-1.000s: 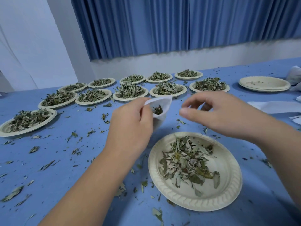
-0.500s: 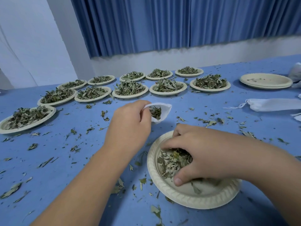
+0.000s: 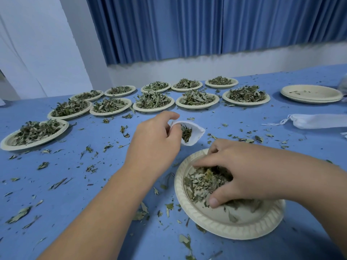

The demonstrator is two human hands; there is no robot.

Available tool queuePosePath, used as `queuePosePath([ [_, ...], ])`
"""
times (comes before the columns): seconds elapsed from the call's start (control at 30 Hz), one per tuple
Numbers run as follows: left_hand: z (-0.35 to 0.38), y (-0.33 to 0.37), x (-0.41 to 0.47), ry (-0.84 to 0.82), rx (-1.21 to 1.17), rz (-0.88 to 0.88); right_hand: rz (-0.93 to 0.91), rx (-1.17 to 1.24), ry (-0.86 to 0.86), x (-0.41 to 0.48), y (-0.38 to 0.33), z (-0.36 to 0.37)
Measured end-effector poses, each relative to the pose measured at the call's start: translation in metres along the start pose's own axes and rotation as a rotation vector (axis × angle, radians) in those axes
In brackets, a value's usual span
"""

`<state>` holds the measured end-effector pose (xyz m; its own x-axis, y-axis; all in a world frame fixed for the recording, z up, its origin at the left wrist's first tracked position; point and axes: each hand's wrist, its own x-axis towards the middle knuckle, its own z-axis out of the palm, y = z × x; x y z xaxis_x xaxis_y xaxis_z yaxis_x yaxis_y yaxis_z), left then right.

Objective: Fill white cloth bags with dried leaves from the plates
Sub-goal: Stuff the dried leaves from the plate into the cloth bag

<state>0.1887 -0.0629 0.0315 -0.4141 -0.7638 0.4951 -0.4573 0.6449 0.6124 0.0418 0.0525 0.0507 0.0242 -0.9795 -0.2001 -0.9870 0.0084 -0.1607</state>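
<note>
My left hand (image 3: 154, 145) pinches the rim of a small white cloth bag (image 3: 195, 136), holding its mouth open just above the table; some dried leaves show inside it. In front of me lies a cream paper plate (image 3: 234, 228) with a heap of dried leaves (image 3: 201, 182). My right hand (image 3: 242, 177) rests in that heap, fingers and thumb curled around a clump of leaves. The bag hangs just beyond the plate's far-left rim.
Several plates heaped with leaves (image 3: 154, 101) stand in two rows across the back of the blue table (image 3: 75, 194). A stack of empty plates (image 3: 311, 93) sits far right, a flat white drawstring bag (image 3: 317, 121) below it. Loose leaf bits litter the table.
My right hand has dropped from beside the bag's mouth down into the plate and closed around leaves. The left hand still holds the bag open, a little lower.
</note>
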Motion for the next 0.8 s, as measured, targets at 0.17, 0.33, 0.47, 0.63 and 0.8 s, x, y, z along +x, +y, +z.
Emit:
queuePosePath([
  [0.17,-0.0004,0.0005,0.0002,-0.004,-0.015,-0.005,-0.042,-0.024,0.012,0.0044,-0.0046,0.0035],
  [0.33,-0.0016,0.0010,0.0006,-0.010,-0.043,-0.026,-0.061,-0.015,0.025,0.0062,-0.0064,0.0050],
  [0.47,-0.0021,0.0013,0.0001,-0.028,-0.076,-0.022,-0.071,-0.032,0.033,0.0056,-0.0066,0.0039],
  [0.63,-0.0020,0.0022,0.0009,-0.033,-0.170,-0.071,-0.125,-0.062,0.066,0.0051,-0.0083,0.0056],
  [0.8,-0.0035,0.0033,-0.0003,-0.081,-0.177,-0.057,-0.141,0.026,0.083,0.0032,-0.0055,0.0004],
])
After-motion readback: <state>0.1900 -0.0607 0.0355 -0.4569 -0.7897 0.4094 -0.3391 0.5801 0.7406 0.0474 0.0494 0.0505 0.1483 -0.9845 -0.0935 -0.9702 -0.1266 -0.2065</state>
